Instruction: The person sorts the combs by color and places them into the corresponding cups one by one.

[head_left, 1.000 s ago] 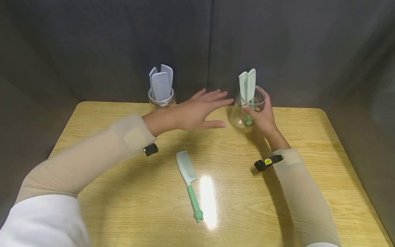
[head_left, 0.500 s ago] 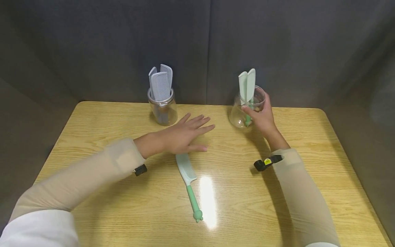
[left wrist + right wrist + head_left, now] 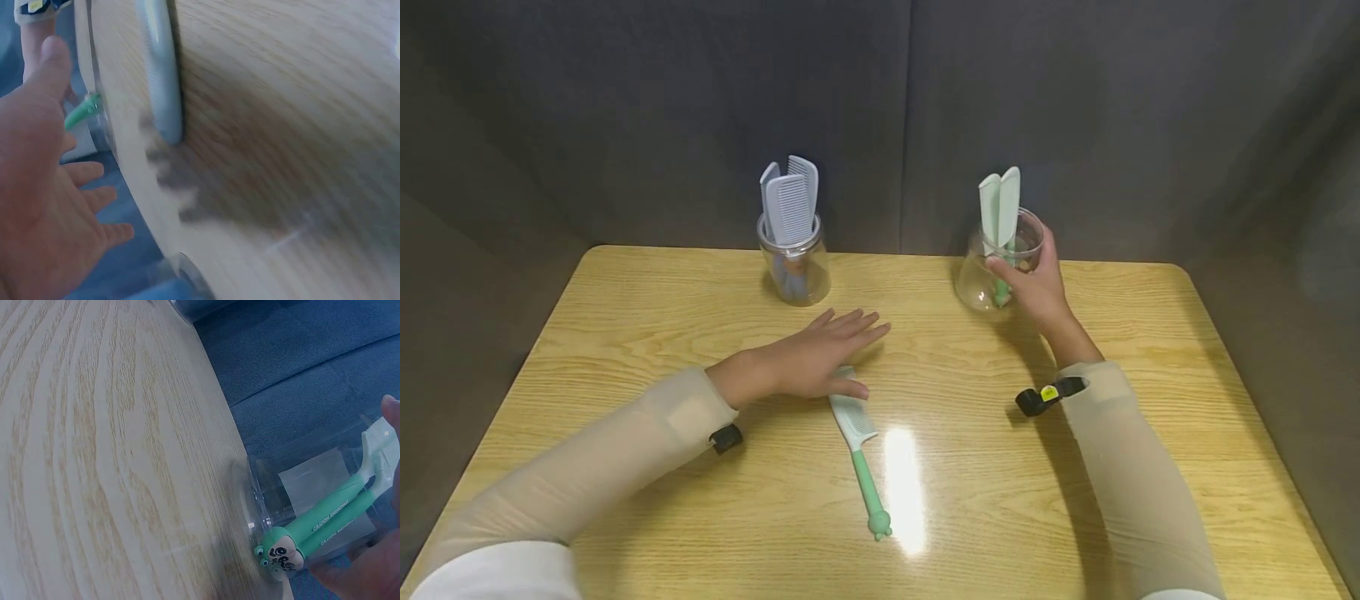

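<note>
The glass jar [image 3: 1000, 271] of two green combs is gripped steady by the right hand [image 3: 1033, 287], while the loose green comb [image 3: 859, 442] on the surface [image 3: 625, 333] is touched by the flat, open left hand [image 3: 812, 362].

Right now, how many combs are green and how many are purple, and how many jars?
Green combs: 3, with two in the right jar and one flat on the table
Purple combs: 3
Glass jars: 2
Total: 8

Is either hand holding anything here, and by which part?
The right hand grips the glass jar of green combs around its side. The left hand holds nothing; it lies flat over the head of the green comb on the table.
</note>
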